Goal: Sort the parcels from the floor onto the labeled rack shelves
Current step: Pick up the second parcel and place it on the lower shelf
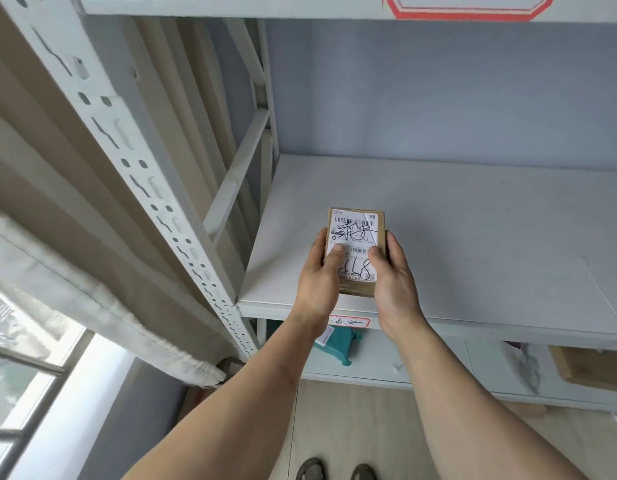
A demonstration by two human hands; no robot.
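Observation:
A small brown cardboard parcel (357,230) with a white shipping label and black handwriting lies near the front left of a white rack shelf (473,237). My left hand (319,278) grips its left side with the thumb on the label. My right hand (392,278) grips its right side, thumb also on top. Whether the parcel rests on the board or hovers just above it I cannot tell. A red-bordered handwritten label (348,321) is stuck on the shelf's front edge, right below the parcel.
A perforated white upright (151,188) stands left of the shelf, with beige curtains (58,220) and a window beyond. On the lower shelf sit a teal parcel (338,342), a white bag (525,365) and a brown box (591,368). Another red-bordered label (469,6) marks the shelf above.

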